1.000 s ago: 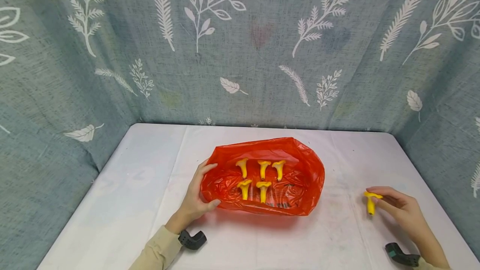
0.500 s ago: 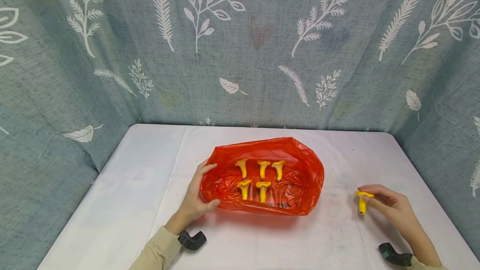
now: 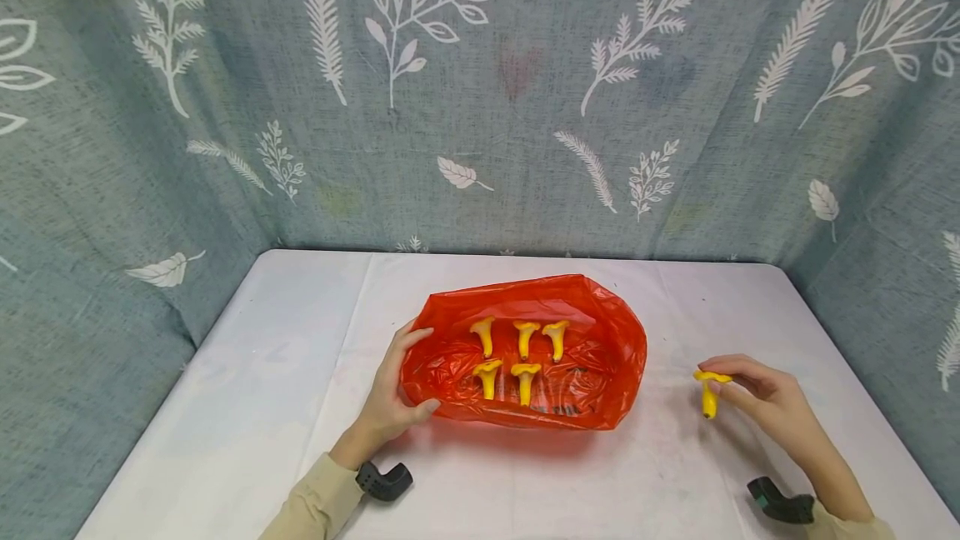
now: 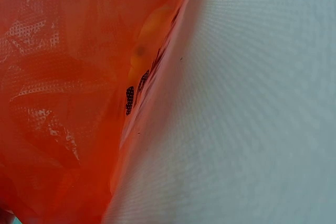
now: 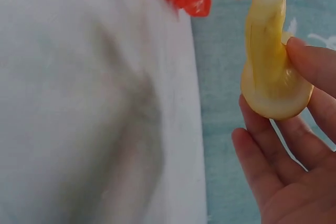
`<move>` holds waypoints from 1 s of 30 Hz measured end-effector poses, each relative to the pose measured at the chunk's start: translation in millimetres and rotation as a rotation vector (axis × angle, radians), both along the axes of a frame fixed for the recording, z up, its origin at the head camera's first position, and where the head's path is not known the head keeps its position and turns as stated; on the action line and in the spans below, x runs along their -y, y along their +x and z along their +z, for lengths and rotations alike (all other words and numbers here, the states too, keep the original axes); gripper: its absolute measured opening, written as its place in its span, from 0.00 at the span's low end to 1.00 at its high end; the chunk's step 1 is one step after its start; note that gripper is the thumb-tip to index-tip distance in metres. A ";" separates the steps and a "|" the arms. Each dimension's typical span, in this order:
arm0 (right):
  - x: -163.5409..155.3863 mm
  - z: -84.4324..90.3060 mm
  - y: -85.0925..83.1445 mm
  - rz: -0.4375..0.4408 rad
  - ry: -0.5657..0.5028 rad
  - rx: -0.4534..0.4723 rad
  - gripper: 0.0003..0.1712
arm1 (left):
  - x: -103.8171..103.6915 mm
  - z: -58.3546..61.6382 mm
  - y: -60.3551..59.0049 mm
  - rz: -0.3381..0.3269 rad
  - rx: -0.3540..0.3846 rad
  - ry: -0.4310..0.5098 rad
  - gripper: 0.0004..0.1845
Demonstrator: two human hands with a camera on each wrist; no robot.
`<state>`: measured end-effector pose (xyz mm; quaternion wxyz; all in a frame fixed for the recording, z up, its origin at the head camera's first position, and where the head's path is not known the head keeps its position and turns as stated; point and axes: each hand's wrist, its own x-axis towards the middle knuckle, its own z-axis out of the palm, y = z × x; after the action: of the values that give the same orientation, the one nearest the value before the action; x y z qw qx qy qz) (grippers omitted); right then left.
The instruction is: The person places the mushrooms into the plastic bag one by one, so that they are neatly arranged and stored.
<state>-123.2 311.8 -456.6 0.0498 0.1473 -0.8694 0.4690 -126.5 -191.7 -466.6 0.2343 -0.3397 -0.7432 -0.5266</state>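
Five yellow mushrooms (image 3: pixel 517 350) were seen lying inside the red bag (image 3: pixel 525 352), which was spread open near the middle of the tabletop (image 3: pixel 262 390). At the bag's left edge, the left hand (image 3: pixel 390 394) was curled round the crinkled rim, thumb below and fingers above, so that the mouth was held wide. Well to the right, apart from the bag and toward the tabletop's right edge, a sixth mushroom (image 3: pixel 707 392) was pinched at its cap by the fingertips of the right hand (image 3: pixel 772 407), stem hanging down, lifted just clear of the surface.

Judged from this, the carrying step was in hand; the next move would call for a leftward pass over the bag's raised rim and a release beside the front pair. The bag appeared thin, glossy and wrinkled; the mushrooms smooth, rubbery and funnel-shaped; the tabletop was covered in pale, faintly smudged cloth.
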 end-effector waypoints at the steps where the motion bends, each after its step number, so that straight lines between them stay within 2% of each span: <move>1: 1.7 2.3 -0.3 0.004 0.003 -0.010 0.12 | -0.1 0.5 0.3 0.000 0.002 0.000 0.45; 3: 4.9 6.8 -0.9 0.017 -0.004 -0.030 0.12 | -0.8 4.1 2.3 -0.005 0.005 0.001 0.43; 16: 22.1 34.9 -3.0 0.058 -0.040 -0.134 0.14 | -0.7 3.3 2.4 -0.007 -0.011 0.005 0.42; 30: 39.0 67.6 -5.4 0.076 0.029 -0.176 0.14 | -0.1 3.3 3.7 -0.012 0.011 -0.001 0.40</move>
<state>-128.6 272.9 -388.9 0.1058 0.2215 -0.8621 0.4433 -122.8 -191.6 -463.3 0.2270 -0.3415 -0.7427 -0.5293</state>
